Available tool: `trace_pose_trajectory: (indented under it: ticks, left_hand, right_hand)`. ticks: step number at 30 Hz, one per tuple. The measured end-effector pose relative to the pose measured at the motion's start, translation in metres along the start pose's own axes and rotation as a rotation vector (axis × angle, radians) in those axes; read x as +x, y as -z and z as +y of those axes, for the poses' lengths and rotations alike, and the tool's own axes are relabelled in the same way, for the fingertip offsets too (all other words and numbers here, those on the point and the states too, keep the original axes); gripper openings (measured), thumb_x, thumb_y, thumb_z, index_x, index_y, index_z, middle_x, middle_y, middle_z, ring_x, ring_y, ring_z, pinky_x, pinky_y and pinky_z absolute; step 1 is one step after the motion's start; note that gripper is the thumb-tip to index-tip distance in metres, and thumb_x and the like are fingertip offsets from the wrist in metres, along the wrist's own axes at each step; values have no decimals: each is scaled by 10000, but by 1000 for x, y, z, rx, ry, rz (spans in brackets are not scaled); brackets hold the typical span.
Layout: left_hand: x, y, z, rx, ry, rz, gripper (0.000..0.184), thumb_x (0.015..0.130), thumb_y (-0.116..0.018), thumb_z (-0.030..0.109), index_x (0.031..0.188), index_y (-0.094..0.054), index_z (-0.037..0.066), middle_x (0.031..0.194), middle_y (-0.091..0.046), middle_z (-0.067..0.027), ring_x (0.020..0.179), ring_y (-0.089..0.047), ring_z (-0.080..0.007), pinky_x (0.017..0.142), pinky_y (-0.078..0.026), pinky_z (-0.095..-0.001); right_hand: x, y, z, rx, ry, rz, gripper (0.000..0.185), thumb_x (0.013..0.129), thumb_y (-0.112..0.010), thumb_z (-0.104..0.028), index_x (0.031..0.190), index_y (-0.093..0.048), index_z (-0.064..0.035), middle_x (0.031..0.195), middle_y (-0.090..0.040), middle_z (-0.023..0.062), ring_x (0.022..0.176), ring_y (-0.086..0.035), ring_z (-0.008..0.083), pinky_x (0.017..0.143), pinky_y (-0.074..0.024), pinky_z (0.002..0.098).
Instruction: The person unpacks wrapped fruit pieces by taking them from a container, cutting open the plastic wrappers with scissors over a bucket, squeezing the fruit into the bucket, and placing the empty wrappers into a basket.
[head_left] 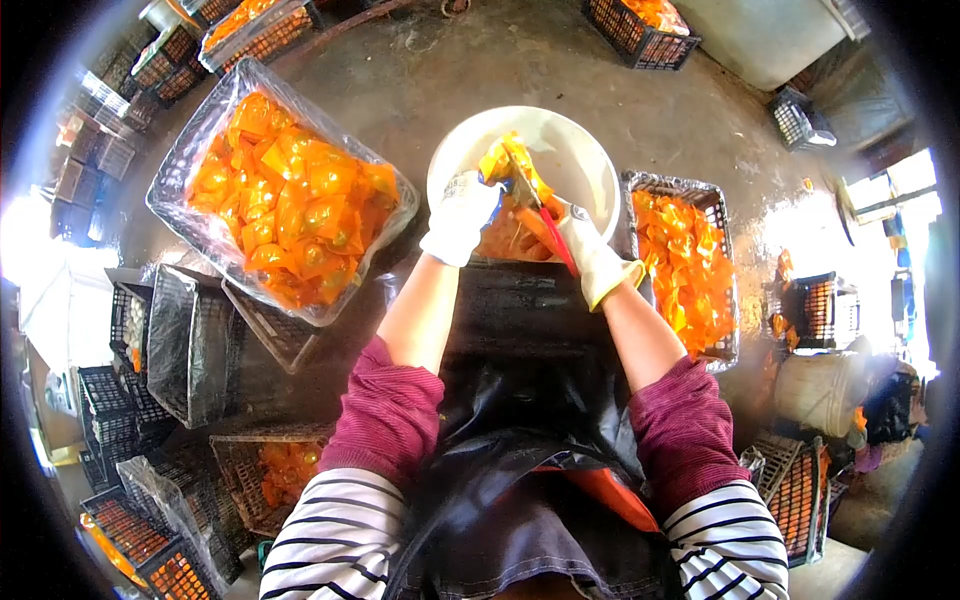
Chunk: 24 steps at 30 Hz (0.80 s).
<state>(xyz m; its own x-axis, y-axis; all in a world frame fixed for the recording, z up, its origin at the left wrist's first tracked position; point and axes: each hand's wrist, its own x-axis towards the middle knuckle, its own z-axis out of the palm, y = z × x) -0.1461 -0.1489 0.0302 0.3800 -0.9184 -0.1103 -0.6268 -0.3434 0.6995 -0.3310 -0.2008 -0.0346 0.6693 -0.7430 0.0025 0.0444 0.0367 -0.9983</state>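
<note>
Orange-yellow piece (512, 166) over white basin (601, 168), just far and right of left hand (465, 212), which I see pinching it; long axis slants far-left to near-right. Right hand (592, 255), less close, clenched round red-handled tool (556, 238) pointing far-left toward piece; contact I cannot tell.

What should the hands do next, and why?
Perhaps the right hand should make a small cut with the red-handled tool, because its metal end seems to lie against the yellow-orange piece, which the left hand grips over the white basin.
</note>
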Motion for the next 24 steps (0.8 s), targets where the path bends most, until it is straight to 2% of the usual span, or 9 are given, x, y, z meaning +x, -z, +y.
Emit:
trace_pose_trajectory:
  ticks: [1,5,7,11,14,17,20,22,24]
  left_hand:
    - [-2,2,2,85,-31,44,351,855,-617,143,1186,-613,28,970,-668,-116,897,-628,-148,767,-520,-280]
    - [16,-21,-20,-783,-71,20,339,862,-593,11,1201,-601,12,1057,-659,-77,943,-620,-145,840,-509,-258]
    - [2,-4,4,-1169,-259,37,344,865,-581,-36,1206,-594,2,1080,-650,-62,958,-613,-148,867,-501,-255]
    - [18,-19,-13,-964,-153,168,307,870,-675,85,1159,-625,-7,1058,-665,-72,956,-622,-143,819,-509,-257]
    - [19,-20,-20,-1071,-40,29,268,889,-571,5,1153,-617,20,890,-649,-49,712,-605,-124,622,-514,-253]
    - [14,-22,-4,-1330,13,131,216,902,-534,3,1096,-625,24,720,-597,-20,536,-523,-111,472,-430,-252]
    - [4,-11,6,-1180,83,79,188,907,-507,3,1058,-619,23,629,-546,-17,481,-489,-105,457,-397,-242]
    - [4,-12,5,-1087,7,120,170,904,-528,19,1049,-616,25,619,-533,-28,474,-481,-114,456,-405,-263]
    - [12,-20,-6,-1026,-53,130,161,898,-556,35,1047,-616,27,642,-552,-52,507,-512,-138,488,-437,-291]
  right_hand:
    - [2,2,9,72,50,-10,323,915,-628,-140,1226,-592,-58,1020,-629,47,863,-586,116,717,-486,220]
    - [-8,-5,-27,311,-147,-65,274,927,-617,-160,1183,-629,-63,875,-644,26,700,-578,89,562,-466,218]
    - [-13,-11,-41,299,-192,-64,258,931,-612,-173,1164,-644,-66,815,-643,15,634,-567,86,497,-442,227]
    - [-11,-20,-64,305,-400,45,281,924,-623,-202,1173,-630,-70,806,-642,31,612,-575,99,472,-446,231]
    - [-10,-25,-71,503,-511,171,316,917,-633,-218,1191,-603,-61,812,-637,51,608,-582,116,469,-461,230]
    - [-16,-19,-89,-132,-500,-116,366,999,-403,-280,1283,-531,-88,1148,-633,72,884,-654,166,666,-478,260]
    - [-14,-19,-82,-89,-521,-71,350,991,-435,-259,1273,-542,-81,1081,-652,61,821,-639,163,655,-477,257]
    - [-15,-25,-84,130,-511,70,333,930,-585,-243,1205,-575,-56,905,-638,63,684,-607,146,538,-477,237]
    - [-14,-25,-79,122,-446,111,335,897,-662,-231,1168,-591,-46,830,-637,70,611,-596,144,482,-478,234]
